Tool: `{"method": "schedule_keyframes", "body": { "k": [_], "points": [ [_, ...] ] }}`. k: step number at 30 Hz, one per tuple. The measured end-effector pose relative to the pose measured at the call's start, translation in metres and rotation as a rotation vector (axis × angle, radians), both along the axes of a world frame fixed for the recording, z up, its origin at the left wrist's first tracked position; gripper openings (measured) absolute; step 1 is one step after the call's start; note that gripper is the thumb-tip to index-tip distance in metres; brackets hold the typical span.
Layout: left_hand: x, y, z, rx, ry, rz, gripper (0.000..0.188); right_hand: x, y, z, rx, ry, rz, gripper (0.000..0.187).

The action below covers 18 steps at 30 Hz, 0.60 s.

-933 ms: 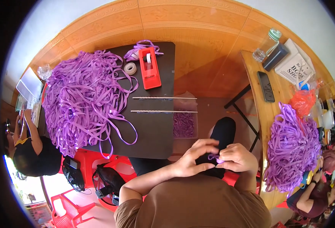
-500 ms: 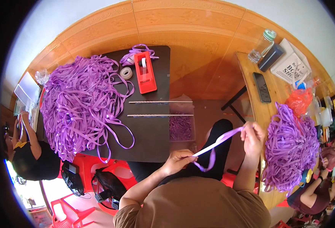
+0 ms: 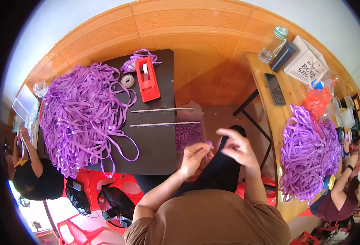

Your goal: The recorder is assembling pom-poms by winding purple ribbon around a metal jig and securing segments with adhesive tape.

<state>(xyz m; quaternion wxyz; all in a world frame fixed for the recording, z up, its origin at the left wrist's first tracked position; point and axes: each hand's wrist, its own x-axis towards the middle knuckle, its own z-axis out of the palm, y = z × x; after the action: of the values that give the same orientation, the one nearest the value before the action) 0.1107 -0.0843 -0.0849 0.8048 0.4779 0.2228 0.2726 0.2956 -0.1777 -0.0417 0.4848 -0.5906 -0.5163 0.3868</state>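
Observation:
Between the thumb and fingers of my left hand (image 3: 193, 159) is a purple ribbon (image 3: 209, 143), of which only a short bit shows. Close by on the right, my right hand (image 3: 238, 150) is slightly blurred, its fingers apart and nothing seen in them. Both hands are above my lap, beyond the right edge of the black table (image 3: 153, 145). On that table, two thin twisted sticks (image 3: 165, 110) lie side by side, their tips past the edge. A large heap of purple ribbon (image 3: 82, 114) covers the table's left part.
A red tape dispenser (image 3: 149, 92) and a tape roll (image 3: 127, 81) lie toward the back. Below the table edge is a plastic bin (image 3: 190, 134) of purple pieces. The wooden table (image 3: 265, 102) holds a phone (image 3: 274, 90), a bottle and another ribbon heap (image 3: 310, 151). People sit on both sides.
The ribbon that was stretched between both hands is now only in my left hand. My right hand has let go and moved left; my left hand has risen slightly. The view has shifted a little.

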Motion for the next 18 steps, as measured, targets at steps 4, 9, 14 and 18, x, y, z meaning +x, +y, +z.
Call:
{"method": "schedule_keyframes", "body": {
  "k": [4, 9, 14, 18],
  "points": [
    [-0.001, 0.002, -0.004, -0.018, 0.011, -0.087, 0.018, -0.016, 0.011, -0.014, -0.031, 0.255, 0.180, 0.056],
    [-0.007, 0.005, -0.003, -0.355, -0.057, -0.140, 0.030, -0.020, 0.026, -0.017, 0.241, -0.132, 0.064, 0.029],
    [-0.011, 0.003, -0.001, -0.484, -0.052, -0.129, 0.030, -0.008, 0.028, -0.008, 0.352, -0.728, -0.079, 0.019],
    [-0.014, -0.003, -0.011, -0.322, 0.004, -0.089, 0.036, -0.002, 0.025, 0.003, 0.352, -0.848, -0.125, 0.016]
  ]
}}
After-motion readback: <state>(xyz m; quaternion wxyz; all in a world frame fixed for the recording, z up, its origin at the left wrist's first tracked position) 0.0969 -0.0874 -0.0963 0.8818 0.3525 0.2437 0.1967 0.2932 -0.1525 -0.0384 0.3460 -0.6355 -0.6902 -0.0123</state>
